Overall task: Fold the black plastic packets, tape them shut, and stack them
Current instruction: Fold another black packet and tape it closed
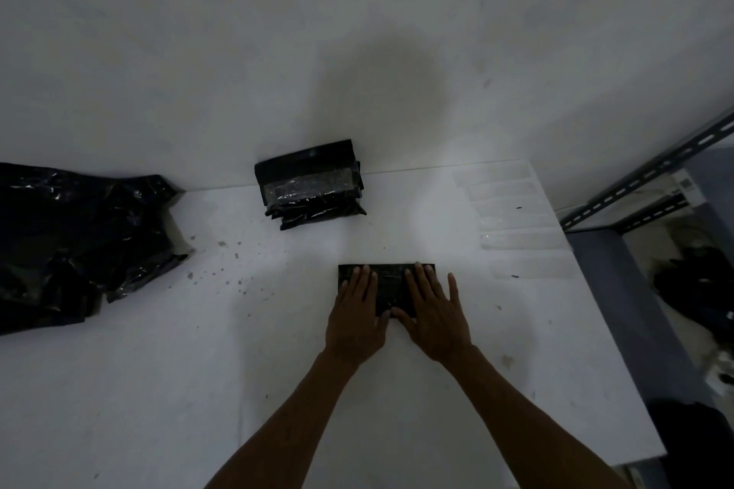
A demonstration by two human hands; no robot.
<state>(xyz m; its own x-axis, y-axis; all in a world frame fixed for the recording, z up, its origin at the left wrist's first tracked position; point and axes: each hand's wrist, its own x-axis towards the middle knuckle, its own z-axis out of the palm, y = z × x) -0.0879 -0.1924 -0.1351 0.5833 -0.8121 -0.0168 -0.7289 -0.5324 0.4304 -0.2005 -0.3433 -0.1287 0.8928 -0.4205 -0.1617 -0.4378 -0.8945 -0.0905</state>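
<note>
Now we are pressing both open palms, left hand (356,316) and right hand (435,320), gripping nothing, on a folded black packet (391,288) on the counter (278,349); a taped stack (311,185) is waiting behind, unfolded black plastic (79,238) remaining.

dim, bluish | round shadow on wall (381,91) | glints on black plastic (79,234) | wide-angle bending at edges
</note>
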